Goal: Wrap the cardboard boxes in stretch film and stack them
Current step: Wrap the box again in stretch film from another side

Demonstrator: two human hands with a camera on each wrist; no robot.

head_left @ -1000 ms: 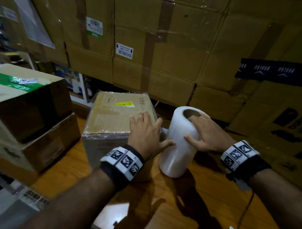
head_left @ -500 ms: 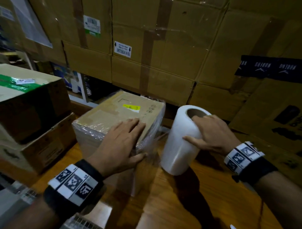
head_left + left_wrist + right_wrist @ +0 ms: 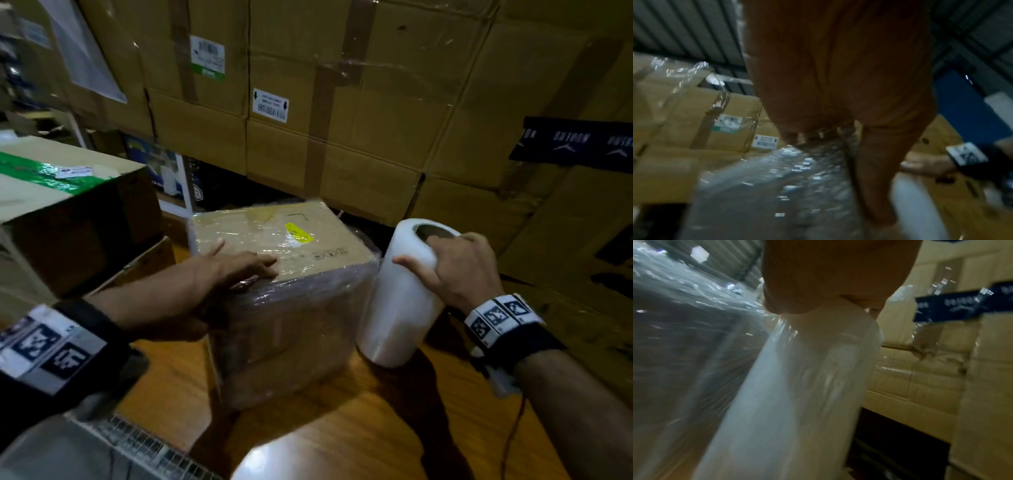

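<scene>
Cardboard box [image 3: 274,240] — glossy crinkled film; film roll [image 3: 400,301] milky, smooth; table [image 3: 342,428] — polished wood.

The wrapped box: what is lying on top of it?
On the wrapped box lie stretch film, a yellow sticker under that film, and the left hand, flat with straight fingers. The part of the lid beneath the hand is hidden.

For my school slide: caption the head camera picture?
Left hand pressing film-wrapped box, right hand gripping film roll.

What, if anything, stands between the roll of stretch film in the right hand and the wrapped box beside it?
Nothing visible: the film roll, held at its top by the right hand, stands right beside the wrapped box.
</scene>
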